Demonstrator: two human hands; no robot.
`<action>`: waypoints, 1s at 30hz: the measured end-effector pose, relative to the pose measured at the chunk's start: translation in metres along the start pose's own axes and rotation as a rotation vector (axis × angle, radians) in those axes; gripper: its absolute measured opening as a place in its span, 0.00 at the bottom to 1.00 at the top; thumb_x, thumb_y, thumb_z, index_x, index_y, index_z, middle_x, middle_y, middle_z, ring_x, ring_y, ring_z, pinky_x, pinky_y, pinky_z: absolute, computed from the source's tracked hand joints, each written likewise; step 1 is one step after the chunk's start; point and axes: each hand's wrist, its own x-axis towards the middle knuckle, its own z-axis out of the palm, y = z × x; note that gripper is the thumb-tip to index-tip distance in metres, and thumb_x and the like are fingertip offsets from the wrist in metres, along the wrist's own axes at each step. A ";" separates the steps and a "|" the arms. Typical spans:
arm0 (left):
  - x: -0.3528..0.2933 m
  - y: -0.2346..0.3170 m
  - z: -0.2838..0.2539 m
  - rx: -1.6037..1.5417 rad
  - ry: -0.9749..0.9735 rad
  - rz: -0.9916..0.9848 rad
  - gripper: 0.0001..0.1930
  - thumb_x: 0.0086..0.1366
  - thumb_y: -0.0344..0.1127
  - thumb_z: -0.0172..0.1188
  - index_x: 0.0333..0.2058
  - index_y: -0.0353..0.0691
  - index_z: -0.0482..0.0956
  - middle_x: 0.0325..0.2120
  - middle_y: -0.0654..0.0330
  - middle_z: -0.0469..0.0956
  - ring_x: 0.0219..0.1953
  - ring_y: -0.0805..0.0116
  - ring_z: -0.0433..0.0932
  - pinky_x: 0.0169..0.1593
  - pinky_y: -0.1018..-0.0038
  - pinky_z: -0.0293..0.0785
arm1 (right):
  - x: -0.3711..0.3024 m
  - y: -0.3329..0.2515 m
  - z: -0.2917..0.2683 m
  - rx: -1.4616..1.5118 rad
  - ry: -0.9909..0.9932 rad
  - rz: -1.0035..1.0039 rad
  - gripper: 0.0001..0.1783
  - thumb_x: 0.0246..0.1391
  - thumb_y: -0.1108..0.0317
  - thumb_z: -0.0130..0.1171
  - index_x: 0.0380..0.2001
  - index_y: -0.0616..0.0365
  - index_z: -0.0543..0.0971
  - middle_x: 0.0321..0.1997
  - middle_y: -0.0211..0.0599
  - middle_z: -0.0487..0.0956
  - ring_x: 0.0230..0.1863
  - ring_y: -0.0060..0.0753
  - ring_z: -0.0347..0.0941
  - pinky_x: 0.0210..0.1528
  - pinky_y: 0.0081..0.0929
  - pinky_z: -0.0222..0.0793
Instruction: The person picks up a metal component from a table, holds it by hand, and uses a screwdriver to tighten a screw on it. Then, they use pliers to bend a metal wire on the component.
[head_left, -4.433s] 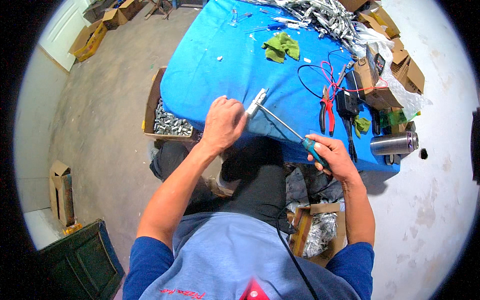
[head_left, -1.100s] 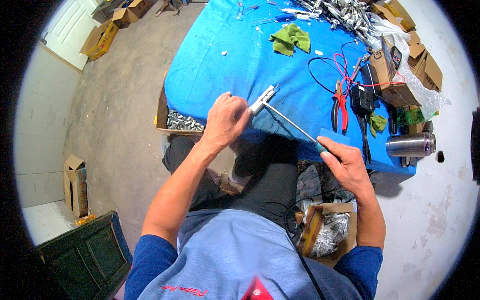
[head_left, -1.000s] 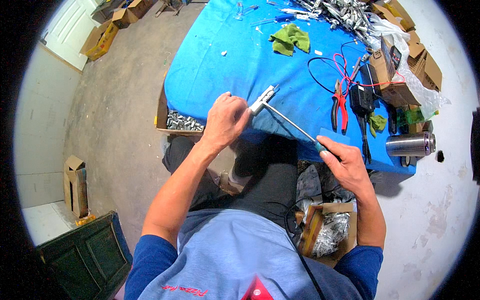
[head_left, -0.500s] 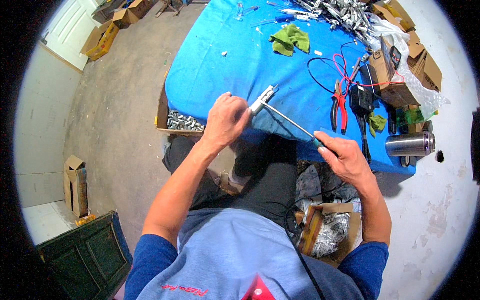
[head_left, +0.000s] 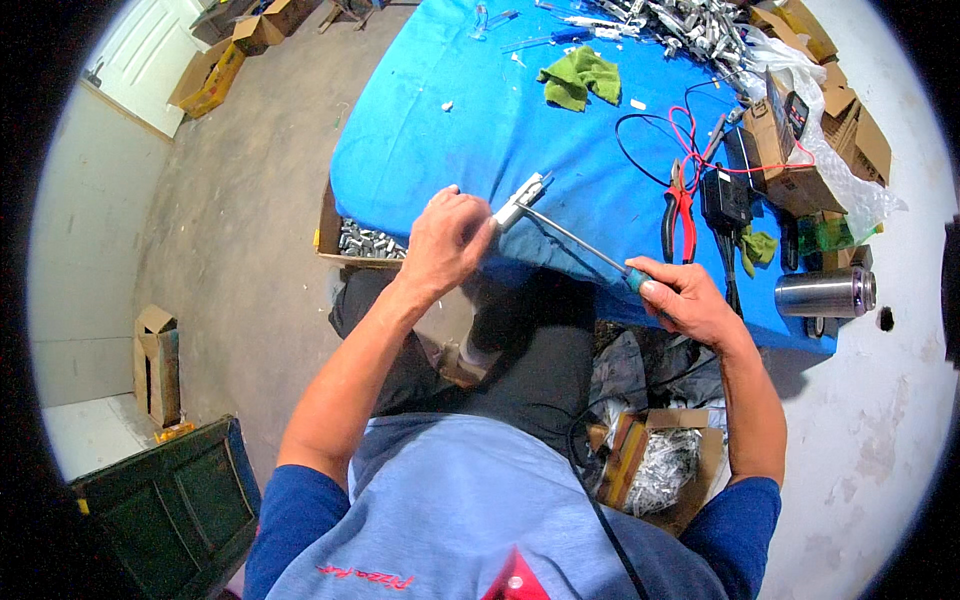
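Over the near edge of the blue-covered table (head_left: 440,150), my left hand (head_left: 447,240) is closed on one end of a small white and silver metal fitting (head_left: 520,200), whose far end points away to the right. The exact kind of fitting cannot be made out. In my right hand (head_left: 688,300) is a screwdriver (head_left: 575,242), gripped by its teal handle. Its long shaft slants up to the left, and the tip meets the side of the fitting. My left fingers hide the near end of the fitting.
Red-handled pliers (head_left: 680,220), a black power adapter (head_left: 725,200) with cables and a steel flask (head_left: 825,292) lie at the right. A green cloth (head_left: 580,78) and a heap of metal parts (head_left: 690,30) are farther back. A box of small metal pieces (head_left: 368,242) stands at the table's left edge.
The screwdriver handle has risen slightly and turned in my right hand, showing more of it. The fitting in my left hand has shifted and rolled a little.
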 end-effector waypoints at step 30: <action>0.017 -0.013 -0.016 0.138 -0.053 -0.037 0.11 0.64 0.39 0.65 0.32 0.37 0.78 0.31 0.55 0.76 0.37 0.54 0.75 0.42 0.62 0.70 | 0.001 0.007 0.005 -0.460 0.170 -0.499 0.21 0.60 0.67 0.59 0.57 0.56 0.76 0.31 0.48 0.78 0.33 0.50 0.76 0.38 0.37 0.71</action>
